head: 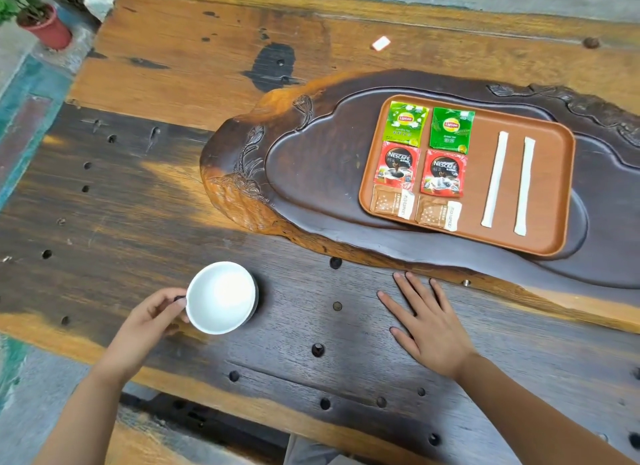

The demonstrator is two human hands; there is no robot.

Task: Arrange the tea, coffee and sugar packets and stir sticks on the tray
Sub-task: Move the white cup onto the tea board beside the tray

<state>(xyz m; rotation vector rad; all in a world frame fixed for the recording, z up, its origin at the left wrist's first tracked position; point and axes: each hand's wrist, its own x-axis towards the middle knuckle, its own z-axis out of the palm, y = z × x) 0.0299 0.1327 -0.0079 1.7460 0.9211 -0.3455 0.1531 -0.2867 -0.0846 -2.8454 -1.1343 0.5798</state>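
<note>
Left hand point(156, 314) grips cup point(221, 296) rim on surface point(173, 83). Right hand point(427, 321) flat, fingers spread, holding nothing. Tea, coffee, sugar packets point(420, 163) in columns on tray point(554, 187); sticks point(509, 184) beside them.

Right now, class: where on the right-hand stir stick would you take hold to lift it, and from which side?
Pinch the right stir stick at its near end, coming from the tray's near edge. It lies flat, long and thin, with bare tray on both sides, and that end lies closest to the flat right hand.
</note>
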